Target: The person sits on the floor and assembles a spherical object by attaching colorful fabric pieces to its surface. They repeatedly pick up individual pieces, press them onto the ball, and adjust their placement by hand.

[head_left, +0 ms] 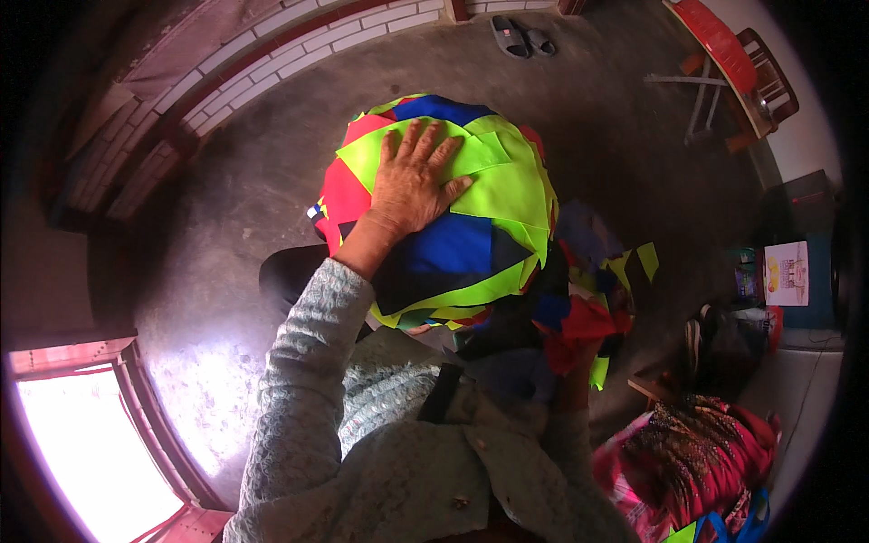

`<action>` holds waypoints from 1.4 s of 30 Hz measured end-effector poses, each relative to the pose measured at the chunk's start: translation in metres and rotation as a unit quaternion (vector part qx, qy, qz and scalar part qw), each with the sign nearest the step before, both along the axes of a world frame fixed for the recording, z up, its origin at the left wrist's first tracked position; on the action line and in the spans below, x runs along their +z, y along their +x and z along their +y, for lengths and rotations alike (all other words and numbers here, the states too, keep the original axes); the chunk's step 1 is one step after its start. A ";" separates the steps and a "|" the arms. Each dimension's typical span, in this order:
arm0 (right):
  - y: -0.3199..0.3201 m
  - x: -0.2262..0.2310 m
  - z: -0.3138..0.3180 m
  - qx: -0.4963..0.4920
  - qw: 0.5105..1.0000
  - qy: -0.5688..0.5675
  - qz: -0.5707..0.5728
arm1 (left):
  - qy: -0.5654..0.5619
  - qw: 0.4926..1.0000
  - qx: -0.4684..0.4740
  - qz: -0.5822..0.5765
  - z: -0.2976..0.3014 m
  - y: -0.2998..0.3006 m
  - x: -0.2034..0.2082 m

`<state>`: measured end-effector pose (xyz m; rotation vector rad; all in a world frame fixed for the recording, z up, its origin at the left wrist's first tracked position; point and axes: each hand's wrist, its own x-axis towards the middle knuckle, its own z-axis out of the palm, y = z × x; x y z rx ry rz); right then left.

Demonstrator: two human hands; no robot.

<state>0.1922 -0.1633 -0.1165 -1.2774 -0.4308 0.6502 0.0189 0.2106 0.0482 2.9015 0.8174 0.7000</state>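
In front of me, above my lap, is a rounded bulky bundle (453,249) covered with overlapping cloth pieces in lime green, blue, red and black. My left hand (412,185) lies flat on its top, fingers spread, holding nothing. Low on the right, in shadow, my right hand (582,355) is among a loose bunch of cloth scraps (593,317), mostly red, with blue and lime strips hanging out. The cloth appears gripped there, though the fingers are largely covered. What lies inside or under the bundle is hidden.
Grey slippers (516,38) lie on the concrete floor (615,109) at the far side. A red-topped folding table or stool (720,45) stands far right. Patterned pink and dark cloth (697,452) is heaped at lower right, near shoes (695,339). A low white-brick wall (299,56) runs along the far left.
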 end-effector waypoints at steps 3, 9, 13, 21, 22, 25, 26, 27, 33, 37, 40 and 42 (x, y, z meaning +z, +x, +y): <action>-0.023 0.047 0.013 -0.019 0.981 -0.104 -0.161 | 0.010 0.999 -0.007 0.038 -0.001 0.006 -0.004; -0.018 0.072 0.024 0.031 0.983 0.080 0.164 | 0.012 0.999 0.006 0.044 0.001 0.003 -0.011; 0.030 0.052 0.003 -0.037 0.879 -0.137 -0.455 | 0.010 0.999 0.003 0.045 0.000 0.005 -0.008; 0.062 0.077 0.091 0.080 0.956 0.279 0.030 | 0.010 0.999 0.014 0.031 -0.001 0.006 -0.010; 0.064 0.076 0.101 0.094 0.950 0.293 0.043 | 0.012 0.999 0.016 0.032 0.000 0.005 -0.011; 0.068 0.069 0.114 0.067 0.922 0.326 0.198 | 0.012 0.999 0.013 0.029 -0.001 0.007 -0.011; 0.067 0.070 0.113 0.090 0.925 0.314 0.195 | 0.014 0.999 0.012 0.027 -0.001 0.007 -0.011; 0.062 0.070 0.111 0.113 0.928 0.301 0.191 | 0.016 0.999 0.010 0.026 -0.001 0.008 -0.012; 0.004 0.134 0.148 0.105 0.975 0.195 0.027 | 0.012 1.000 0.015 0.016 0.000 0.003 -0.009; -0.011 0.151 0.152 0.082 0.985 0.150 0.010 | -0.004 1.000 0.011 0.012 0.000 0.008 -0.009; -0.027 0.153 0.157 0.022 0.995 0.092 -0.015 | -0.006 1.000 0.004 -0.009 0.000 0.005 -0.008; -0.032 0.142 0.154 0.013 0.993 0.115 0.028 | -0.016 0.999 -0.010 -0.032 0.001 0.003 -0.007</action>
